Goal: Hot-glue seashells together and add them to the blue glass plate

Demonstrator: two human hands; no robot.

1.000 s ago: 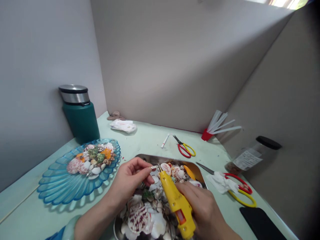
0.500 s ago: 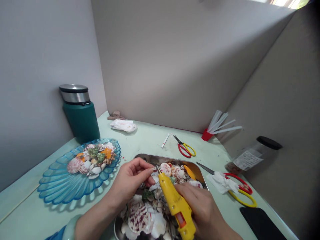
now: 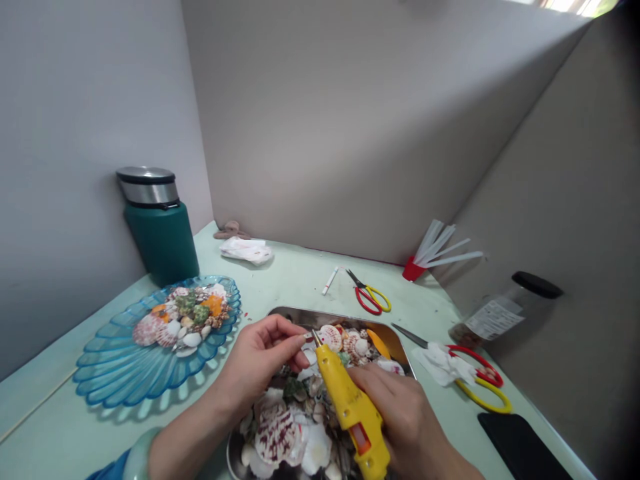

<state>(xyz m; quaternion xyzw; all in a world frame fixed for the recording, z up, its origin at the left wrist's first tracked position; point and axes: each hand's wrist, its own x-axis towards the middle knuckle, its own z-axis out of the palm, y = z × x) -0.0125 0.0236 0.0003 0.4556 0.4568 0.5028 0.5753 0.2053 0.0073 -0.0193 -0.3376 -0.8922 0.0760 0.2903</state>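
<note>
My right hand (image 3: 395, 407) is wrapped around a yellow hot glue gun (image 3: 345, 400), its metal nozzle tilted up and to the left. Finger and thumb of my left hand (image 3: 270, 353) pinch a tiny whitish piece that looks like a small shell (image 3: 309, 336), mostly hidden by the fingertips. The nozzle tip is right beside it. Both hands are above a metal tray (image 3: 400, 347) full of shells, among them a purple-streaked scallop shell (image 3: 275, 433) and a white shell (image 3: 316, 448). The gun and hands cover part of the tray.
Left is a blue scalloped dish (image 3: 125, 373) bearing a shell cluster (image 3: 185, 313), with a green bottle (image 3: 163, 240) behind. Beyond the tray lie small scissors (image 3: 367, 291). To the right are large scissors (image 3: 480, 380), a red cup (image 3: 414, 270) of glue sticks, a jar (image 3: 500, 317) and a black phone-like slab (image 3: 523, 447).
Almost nothing differs. The glue gun's nozzle stays close to the small shell in my left fingers, and the whole view has shifted very slightly.
</note>
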